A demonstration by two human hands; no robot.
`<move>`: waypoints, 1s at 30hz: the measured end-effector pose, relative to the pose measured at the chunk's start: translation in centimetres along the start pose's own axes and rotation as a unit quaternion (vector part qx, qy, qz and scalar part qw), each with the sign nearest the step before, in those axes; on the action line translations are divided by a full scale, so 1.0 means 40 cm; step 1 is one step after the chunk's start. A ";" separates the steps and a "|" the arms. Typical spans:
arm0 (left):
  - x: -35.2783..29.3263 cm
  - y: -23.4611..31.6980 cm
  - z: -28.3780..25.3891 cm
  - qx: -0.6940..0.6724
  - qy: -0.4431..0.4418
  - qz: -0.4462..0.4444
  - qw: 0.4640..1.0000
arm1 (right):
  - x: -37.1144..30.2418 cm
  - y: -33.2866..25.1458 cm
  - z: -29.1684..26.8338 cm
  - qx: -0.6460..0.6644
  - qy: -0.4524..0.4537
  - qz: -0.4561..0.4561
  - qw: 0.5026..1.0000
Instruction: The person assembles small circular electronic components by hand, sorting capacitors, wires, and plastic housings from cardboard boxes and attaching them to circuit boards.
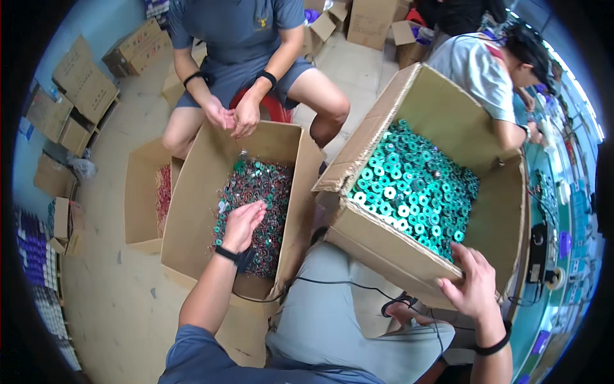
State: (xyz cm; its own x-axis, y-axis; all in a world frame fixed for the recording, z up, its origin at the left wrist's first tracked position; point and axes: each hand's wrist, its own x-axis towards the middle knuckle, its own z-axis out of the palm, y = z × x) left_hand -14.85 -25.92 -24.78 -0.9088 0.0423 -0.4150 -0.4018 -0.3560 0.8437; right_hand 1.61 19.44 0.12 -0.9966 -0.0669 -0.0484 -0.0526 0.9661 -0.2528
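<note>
Sorting by hand, seemingly.
Left hand over mixed parts, fingers bunched (can't tell if gripping); right hand, fingers apart, at carton of green rings; picking calls for pinching.

Left hand is over mixed small parts in middle carton; right hand is at near rim of right carton containing green rings.
</note>
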 end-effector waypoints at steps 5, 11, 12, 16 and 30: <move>-0.331 0.193 0.068 0.055 -0.056 0.102 0.992 | -0.101 -0.036 -0.127 0.097 0.083 -0.053 0.990; -0.560 0.301 0.258 0.028 -0.258 0.118 0.959 | -0.460 -0.062 -0.211 0.552 -0.032 -0.056 0.831; -0.620 0.305 0.271 0.055 -0.254 0.130 0.957 | -0.470 -0.039 -0.136 0.579 -0.139 -0.043 0.802; -0.715 0.239 0.367 0.165 -0.375 0.192 0.892 | -0.516 -0.126 0.256 0.795 -0.280 0.134 0.521; -0.880 0.046 0.638 0.366 -0.484 0.056 0.793 | -0.538 -0.072 0.268 0.780 0.010 0.167 0.603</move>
State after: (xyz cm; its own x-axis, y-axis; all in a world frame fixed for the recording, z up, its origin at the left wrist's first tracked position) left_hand 13.53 -4.24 0.05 -0.4604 0.8718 -0.1671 0.0513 0.2141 0.9755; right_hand 23.89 15.40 -8.46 -0.9364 0.0846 -0.3406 0.2593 -0.4869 -0.8340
